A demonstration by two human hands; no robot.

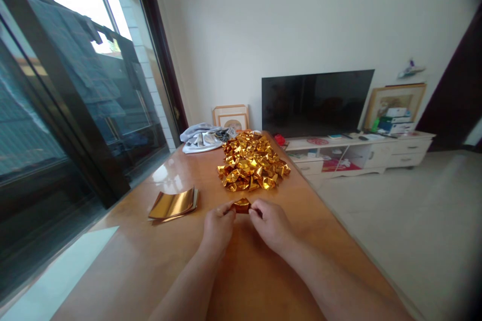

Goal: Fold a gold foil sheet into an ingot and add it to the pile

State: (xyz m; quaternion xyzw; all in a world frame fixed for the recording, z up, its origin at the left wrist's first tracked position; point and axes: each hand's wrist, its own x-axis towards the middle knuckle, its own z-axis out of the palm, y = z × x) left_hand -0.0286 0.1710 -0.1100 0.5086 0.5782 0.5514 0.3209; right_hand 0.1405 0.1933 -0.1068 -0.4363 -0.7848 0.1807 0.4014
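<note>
My left hand and my right hand meet above the wooden table, pinching a small folded gold foil piece between them. Just ahead of my fingers lies a large heap of folded gold foil pieces. To the left of my left hand rests a stack of flat gold foil sheets, its top sheet curling slightly upward.
A crumpled white cloth lies at the far end of the table, beside a framed picture. A glass door runs along the left. Beyond the table's right edge stand a white TV cabinet and a dark television.
</note>
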